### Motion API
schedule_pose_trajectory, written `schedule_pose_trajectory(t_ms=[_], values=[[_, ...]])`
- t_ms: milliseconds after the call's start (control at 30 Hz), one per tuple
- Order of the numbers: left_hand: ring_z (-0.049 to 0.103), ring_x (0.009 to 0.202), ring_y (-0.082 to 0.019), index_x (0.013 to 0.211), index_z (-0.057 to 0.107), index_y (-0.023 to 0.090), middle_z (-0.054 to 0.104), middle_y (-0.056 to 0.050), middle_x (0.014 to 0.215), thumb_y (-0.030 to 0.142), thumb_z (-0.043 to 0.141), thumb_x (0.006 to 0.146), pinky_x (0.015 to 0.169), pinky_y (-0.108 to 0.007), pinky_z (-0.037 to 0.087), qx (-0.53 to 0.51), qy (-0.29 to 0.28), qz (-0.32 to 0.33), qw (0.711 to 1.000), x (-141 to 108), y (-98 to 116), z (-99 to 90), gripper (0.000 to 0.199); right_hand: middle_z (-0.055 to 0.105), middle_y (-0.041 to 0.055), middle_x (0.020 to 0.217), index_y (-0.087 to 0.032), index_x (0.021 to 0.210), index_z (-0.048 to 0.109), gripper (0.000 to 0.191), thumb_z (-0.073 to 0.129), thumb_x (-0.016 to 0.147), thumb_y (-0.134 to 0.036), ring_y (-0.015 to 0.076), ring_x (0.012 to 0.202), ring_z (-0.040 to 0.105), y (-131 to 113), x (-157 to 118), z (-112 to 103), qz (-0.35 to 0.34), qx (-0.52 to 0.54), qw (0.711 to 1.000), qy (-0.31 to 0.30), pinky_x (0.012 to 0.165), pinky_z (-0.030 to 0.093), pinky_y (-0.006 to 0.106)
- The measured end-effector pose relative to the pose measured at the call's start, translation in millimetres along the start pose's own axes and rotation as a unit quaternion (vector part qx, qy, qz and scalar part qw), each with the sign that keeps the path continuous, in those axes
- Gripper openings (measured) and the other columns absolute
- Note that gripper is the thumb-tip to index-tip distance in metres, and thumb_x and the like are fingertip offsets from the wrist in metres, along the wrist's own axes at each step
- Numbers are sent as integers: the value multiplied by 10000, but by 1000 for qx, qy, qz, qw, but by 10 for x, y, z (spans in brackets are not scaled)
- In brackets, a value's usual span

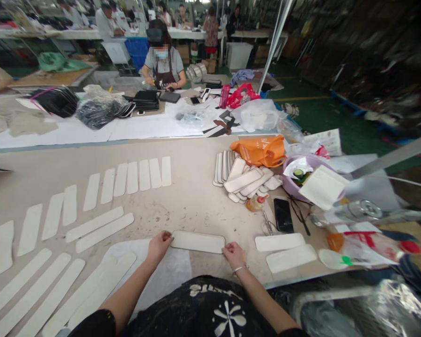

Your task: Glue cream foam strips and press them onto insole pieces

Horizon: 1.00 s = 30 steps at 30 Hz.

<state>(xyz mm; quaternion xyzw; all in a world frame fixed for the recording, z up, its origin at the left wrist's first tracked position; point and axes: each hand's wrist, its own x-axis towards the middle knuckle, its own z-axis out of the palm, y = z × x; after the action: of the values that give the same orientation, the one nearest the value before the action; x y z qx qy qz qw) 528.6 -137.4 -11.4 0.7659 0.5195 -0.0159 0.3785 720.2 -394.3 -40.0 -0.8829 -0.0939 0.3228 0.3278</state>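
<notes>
Our left hand (160, 245) has its thumb and fingers pinched on the left end of a cream, flat, rounded rectangular strip with a darker edge (198, 241), and our right hand (235, 256), a bracelet at its wrist, has its fingertips closed on the right end. The strip thus lies between our two hands, directly in front of our body and just above the beige, stained surface (189, 201); whether it touches there we cannot tell. Under our left forearm spreads a thin white sheet (164, 266). Just beyond our right hand, to its right, two flat cream pieces (279, 242) lie near each other, and past them sit silver metal scissors (267, 224) and a black rectangular phone (283, 215). Farther forward stand a small amber bottle with a red top (256, 203), a heap of dark-edged cream strips (245, 181), a crumpled orange bag (259, 150) and a round lilac basin (290, 186). To our left, well apart from the hand, more cream strips (132, 177) are laid out in rows.
</notes>
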Motion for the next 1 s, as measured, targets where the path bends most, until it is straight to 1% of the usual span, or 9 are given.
schedule_pose_trajectory(t_ms=[167, 300, 467, 733, 1000], values=[[610, 726, -155, 810, 601, 192, 664, 5, 723, 238, 575, 760, 657, -241, 399, 59, -17, 16, 998, 144, 55, 80, 73, 691, 19, 681, -171, 767, 607, 152, 583, 683, -296, 171, 688, 644, -4, 101, 38, 30, -64, 998, 3, 631, 417, 246], [610, 735, -152, 823, 594, 188, 665, 1, 739, 231, 574, 764, 672, -243, 399, 77, -24, 16, 997, 159, 13, 103, 75, 693, 12, 711, -174, 785, 622, 167, 594, 682, -303, 164, 716, 644, 11, 150, 63, 42, -96, 994, -6, 648, 417, 236], [612, 737, -138, 822, 593, 184, 672, 3, 750, 233, 580, 769, 685, -230, 404, 81, -18, 8, 997, 132, 6, 103, 73, 693, 19, 740, -175, 817, 623, 200, 567, 707, -331, 169, 736, 639, 17, 177, 69, 43, -126, 991, -24, 662, 415, 246], [614, 726, -126, 823, 592, 175, 671, 3, 739, 197, 598, 746, 666, -216, 392, 78, -9, -1, 997, 97, 41, 110, 80, 698, 28, 753, -172, 832, 631, 197, 550, 713, -307, 190, 761, 642, 2, 197, 66, 40, -151, 987, -38, 666, 417, 261], [607, 713, -122, 800, 577, 174, 658, 9, 729, 165, 589, 727, 646, -209, 387, 83, -17, 7, 996, 131, 56, 110, 75, 705, 24, 778, -175, 856, 631, 195, 547, 717, -283, 179, 778, 648, 0, 209, 69, 48, -146, 987, -43, 657, 422, 243]])
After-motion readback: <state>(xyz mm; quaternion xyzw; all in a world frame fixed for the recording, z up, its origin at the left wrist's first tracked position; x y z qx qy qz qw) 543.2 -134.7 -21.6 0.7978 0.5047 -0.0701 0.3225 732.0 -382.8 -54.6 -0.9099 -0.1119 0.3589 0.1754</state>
